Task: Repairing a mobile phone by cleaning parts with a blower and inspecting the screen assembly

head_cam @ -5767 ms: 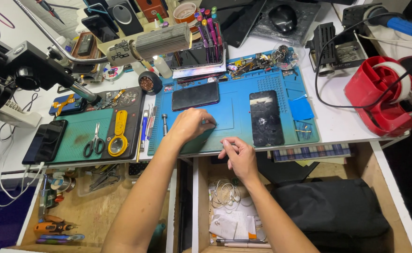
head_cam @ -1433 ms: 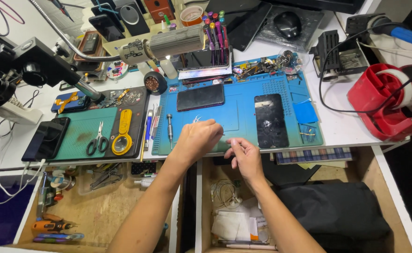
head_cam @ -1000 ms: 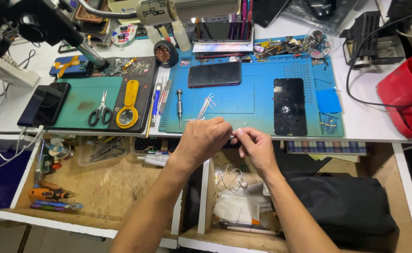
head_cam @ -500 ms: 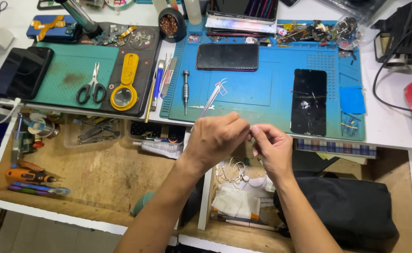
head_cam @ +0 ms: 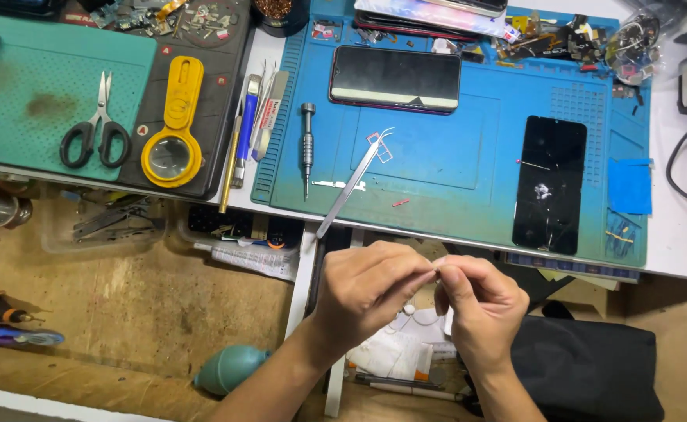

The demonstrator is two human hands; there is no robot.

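My left hand (head_cam: 371, 293) and my right hand (head_cam: 480, 309) meet fingertip to fingertip just below the table's front edge, over an open drawer. Together they pinch a tiny pale piece (head_cam: 436, 269), too small to identify. Silver tweezers (head_cam: 351, 186) lie loose on the blue work mat (head_cam: 468, 164), their tips near small pink scraps. A dark phone (head_cam: 394, 78) lies at the back of the mat. A black phone screen (head_cam: 548, 184) lies to the right. A small screwdriver (head_cam: 307, 148) rests on the mat's left part.
Black scissors (head_cam: 93, 129) and a yellow magnifier (head_cam: 173, 133) lie on the green mat (head_cam: 23, 78) at left. The left drawer holds tools and a teal rubber blower (head_cam: 230, 367). A black bag (head_cam: 586, 367) fills the right drawer. Small parts clutter the mat's back edge.
Both hands have drawn back from the blue mat toward me and come together below the table edge. The tweezers stay lying on the mat. The view has tilted down and closer.
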